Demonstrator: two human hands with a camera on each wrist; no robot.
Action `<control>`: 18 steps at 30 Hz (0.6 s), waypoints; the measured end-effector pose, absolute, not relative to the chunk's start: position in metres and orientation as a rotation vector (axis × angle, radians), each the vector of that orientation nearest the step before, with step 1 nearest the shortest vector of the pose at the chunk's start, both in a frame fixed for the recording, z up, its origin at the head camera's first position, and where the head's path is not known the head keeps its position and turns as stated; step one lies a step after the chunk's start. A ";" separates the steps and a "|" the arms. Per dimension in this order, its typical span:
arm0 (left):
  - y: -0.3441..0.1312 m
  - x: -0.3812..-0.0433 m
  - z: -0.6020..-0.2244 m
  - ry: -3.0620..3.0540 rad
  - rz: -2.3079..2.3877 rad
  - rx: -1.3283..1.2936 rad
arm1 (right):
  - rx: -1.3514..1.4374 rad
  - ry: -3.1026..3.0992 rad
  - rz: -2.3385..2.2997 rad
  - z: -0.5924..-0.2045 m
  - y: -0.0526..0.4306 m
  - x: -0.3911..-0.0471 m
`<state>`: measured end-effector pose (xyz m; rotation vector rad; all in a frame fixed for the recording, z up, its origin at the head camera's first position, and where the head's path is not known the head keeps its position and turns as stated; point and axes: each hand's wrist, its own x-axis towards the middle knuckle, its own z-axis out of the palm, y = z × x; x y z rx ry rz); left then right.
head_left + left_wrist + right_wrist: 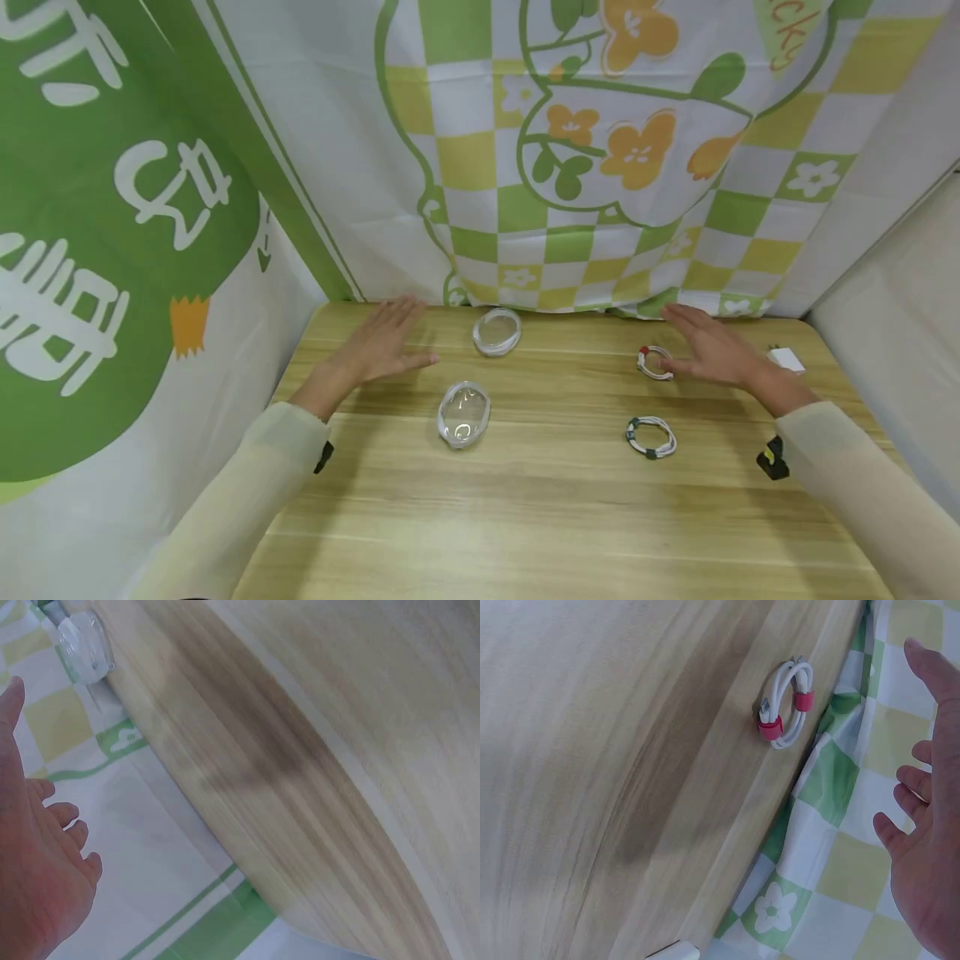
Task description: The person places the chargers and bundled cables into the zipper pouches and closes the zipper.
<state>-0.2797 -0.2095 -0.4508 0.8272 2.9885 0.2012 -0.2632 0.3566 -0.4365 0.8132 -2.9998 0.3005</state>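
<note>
Red-tied cable (778,697) lies on the desk (555,517) just left of the right grip (711,348), at its thumb side but apart, its oval running along the far edge. That grip, the nearer, is loosely extended, holding nothing; the left grip (381,343) likewise.

Left arm (232,500): I see it reaching forward, angled inward.
Left hand (375,346): fingers (403,310) extended forward, left thumb (417,362) apart, pointing inward.
Right arm (862,483): also forward and inward on my feed.
Right hand (716,350): fingers relaxed, right thumb (678,365) apart.
Spacing: my view shows both hands well apart.
</note>
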 end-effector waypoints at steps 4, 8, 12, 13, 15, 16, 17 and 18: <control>-0.206 -0.272 -0.451 2.968 0.240 0.865 | 0.851 -2.997 0.290 -0.440 0.354 -0.259; -0.202 -0.264 -0.452 2.936 0.271 0.895 | 0.909 -2.957 0.254 -0.444 0.352 -0.257; -0.198 -0.258 -0.455 2.912 0.270 0.937 | 0.966 -2.916 0.241 -0.448 0.352 -0.254; -0.197 -0.256 -0.455 2.910 0.263 0.952 | 0.986 -2.896 0.244 -0.449 0.352 -0.253; -0.195 -0.253 -0.456 2.900 0.256 0.981 | 1.037 -2.837 0.262 -0.452 0.351 -0.252; -0.194 -0.251 -0.457 2.897 0.253 0.998 | 1.065 -2.803 0.265 -0.453 0.351 -0.252; -0.193 -0.250 -0.457 2.891 0.246 1.015 | 1.090 -2.773 0.272 -0.454 0.350 -0.251; -0.191 -0.248 -0.458 2.883 0.244 1.031 | 1.110 -2.748 0.276 -0.455 0.350 -0.250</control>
